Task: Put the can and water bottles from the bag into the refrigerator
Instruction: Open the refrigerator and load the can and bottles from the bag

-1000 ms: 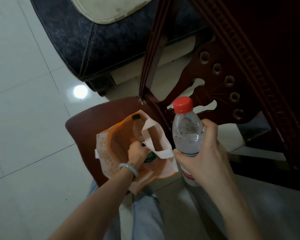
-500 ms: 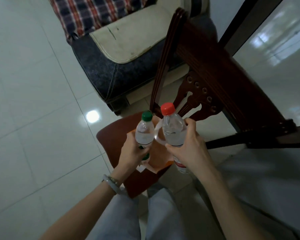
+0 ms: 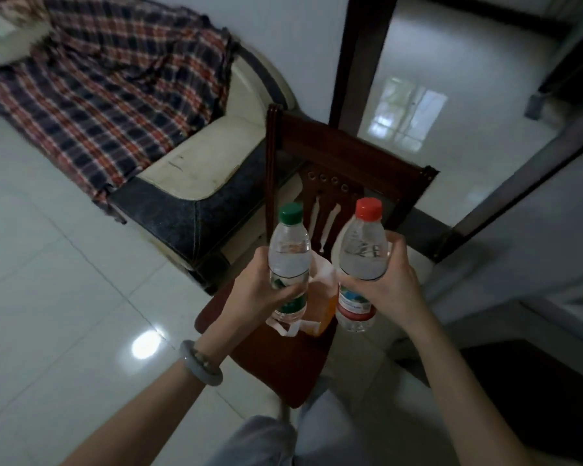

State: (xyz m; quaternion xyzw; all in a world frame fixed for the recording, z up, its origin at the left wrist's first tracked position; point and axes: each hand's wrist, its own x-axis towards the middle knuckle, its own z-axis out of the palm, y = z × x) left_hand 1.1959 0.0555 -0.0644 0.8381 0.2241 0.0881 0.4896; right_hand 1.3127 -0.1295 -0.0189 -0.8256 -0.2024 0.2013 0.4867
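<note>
Both bottles lifted higher, green-capped bottle point(image 3: 288, 260) of water in left hand point(image 3: 260, 290), red-capped point(image 3: 360, 260) in right point(image 3: 394, 284)

left hand point(image 3: 260, 287) gripping green-cap bottle point(image 3: 288, 260), right hand point(image 3: 396, 284) gripping red-cap bottle point(image 3: 360, 264), orange bag point(image 3: 323, 307) on wooden chair point(image 3: 283, 364) underneath

Two clear water bottles, both capped and upright, side by side but not touching: green-cap bottle point(image 3: 288, 257) gripped in the left hand point(image 3: 263, 287), red-cap bottle point(image 3: 362, 253) in the right hand point(image 3: 396, 284). Orange bag point(image 3: 327, 306) sits crumpled on the chair seat point(image 3: 283, 364) right behind them.
</note>
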